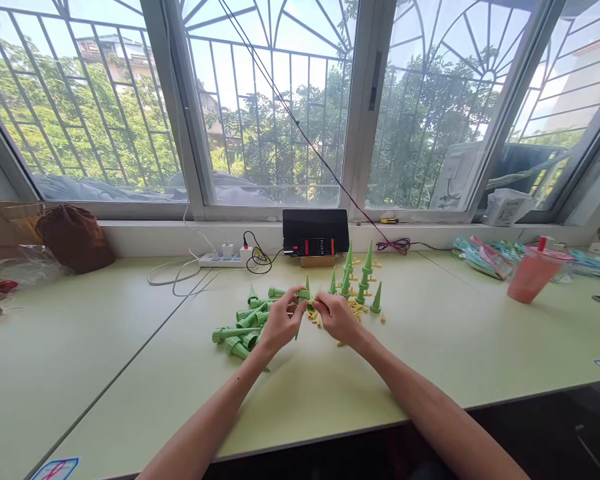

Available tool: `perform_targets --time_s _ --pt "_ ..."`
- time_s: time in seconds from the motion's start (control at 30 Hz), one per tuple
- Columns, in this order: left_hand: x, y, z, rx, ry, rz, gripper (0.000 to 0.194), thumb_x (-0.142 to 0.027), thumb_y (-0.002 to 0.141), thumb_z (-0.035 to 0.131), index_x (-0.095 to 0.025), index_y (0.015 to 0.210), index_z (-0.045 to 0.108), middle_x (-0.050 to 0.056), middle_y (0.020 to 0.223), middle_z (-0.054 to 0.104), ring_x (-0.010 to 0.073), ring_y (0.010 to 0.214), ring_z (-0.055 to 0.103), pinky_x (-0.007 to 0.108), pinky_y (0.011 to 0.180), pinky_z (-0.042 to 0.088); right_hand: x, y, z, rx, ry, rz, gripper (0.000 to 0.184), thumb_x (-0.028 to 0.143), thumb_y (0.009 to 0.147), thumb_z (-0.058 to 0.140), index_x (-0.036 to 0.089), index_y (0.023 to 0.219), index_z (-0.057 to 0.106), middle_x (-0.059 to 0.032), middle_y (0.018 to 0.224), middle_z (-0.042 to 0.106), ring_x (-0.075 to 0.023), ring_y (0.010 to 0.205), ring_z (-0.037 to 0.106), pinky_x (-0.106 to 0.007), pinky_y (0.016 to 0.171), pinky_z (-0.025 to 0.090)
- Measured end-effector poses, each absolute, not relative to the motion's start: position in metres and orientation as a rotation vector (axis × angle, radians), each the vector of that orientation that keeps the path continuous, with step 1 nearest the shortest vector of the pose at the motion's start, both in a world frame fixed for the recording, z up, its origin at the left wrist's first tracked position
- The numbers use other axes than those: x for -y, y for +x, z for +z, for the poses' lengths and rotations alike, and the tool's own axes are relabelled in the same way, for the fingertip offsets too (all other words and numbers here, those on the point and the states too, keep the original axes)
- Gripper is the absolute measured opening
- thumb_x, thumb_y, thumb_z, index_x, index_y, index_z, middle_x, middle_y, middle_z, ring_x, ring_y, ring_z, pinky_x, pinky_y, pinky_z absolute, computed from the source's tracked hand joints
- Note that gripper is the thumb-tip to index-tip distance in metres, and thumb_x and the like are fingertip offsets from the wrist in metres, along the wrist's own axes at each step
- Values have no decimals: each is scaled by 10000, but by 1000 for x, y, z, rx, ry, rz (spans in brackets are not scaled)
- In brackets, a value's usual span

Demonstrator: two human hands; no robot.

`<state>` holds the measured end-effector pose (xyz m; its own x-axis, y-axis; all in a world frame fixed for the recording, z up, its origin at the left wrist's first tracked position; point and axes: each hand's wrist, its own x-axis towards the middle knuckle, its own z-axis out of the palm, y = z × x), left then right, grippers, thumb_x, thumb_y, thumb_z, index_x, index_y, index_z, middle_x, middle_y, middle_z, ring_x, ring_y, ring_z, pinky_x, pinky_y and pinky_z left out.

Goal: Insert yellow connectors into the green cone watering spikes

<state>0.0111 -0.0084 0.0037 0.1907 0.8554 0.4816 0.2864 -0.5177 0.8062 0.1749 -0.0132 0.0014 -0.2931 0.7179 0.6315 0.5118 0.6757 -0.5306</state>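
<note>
My left hand (281,322) and my right hand (336,316) meet over the pale green table (130,373), fingers pinched together on a green cone-shaped plastic piece (305,293) held between them. A pile of green cones (243,325) lies on its side just left of my left hand. Several green cones (360,280) stand upright behind my right hand. Small yellow parts (355,308) are scattered under and right of my right hand.
A black device with a phone (315,240) stands at the windowsill, next to a white power strip (225,258) with cables. A brown bag (74,237) sits far left, a pink lidded cup (534,273) and plastic packets (485,257) far right.
</note>
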Motion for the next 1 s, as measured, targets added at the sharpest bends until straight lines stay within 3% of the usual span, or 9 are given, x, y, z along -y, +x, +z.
perform_targets --time_s 0.33,0.67,0.87,1.0 --pt "12 11 5 -1030 1927 1321 336 -381 848 539 -222 1143 558 -12 795 471 56 517 462 164 459 362 13 174 1 1966 -1041 304 325 300 965 340 198 655 341 39 554 410 -95 490 324 -232 498 234" --pt "12 16 10 -1083 1915 1361 335 -369 845 534 -212 1139 566 -17 760 501 71 521 488 184 489 386 15 172 4 1893 -1024 317 348 349 973 341 192 674 424 35 553 438 -98 479 350 -234 491 256" --pt "10 14 12 -1165 1873 1370 346 -368 835 538 -195 1132 580 -6 741 575 96 529 533 206 515 414 19 172 7 1868 -953 387 180 311 949 418 178 924 536 -17 727 610 -111 552 505 -221 525 367" --pt "8 13 12 -1183 1815 1393 368 -378 825 544 -169 1123 597 8 711 599 134 590 582 234 566 461 20 171 7 1876 -930 410 177 299 908 507 178 1033 539 -43 822 642 -116 583 556 -223 545 424"
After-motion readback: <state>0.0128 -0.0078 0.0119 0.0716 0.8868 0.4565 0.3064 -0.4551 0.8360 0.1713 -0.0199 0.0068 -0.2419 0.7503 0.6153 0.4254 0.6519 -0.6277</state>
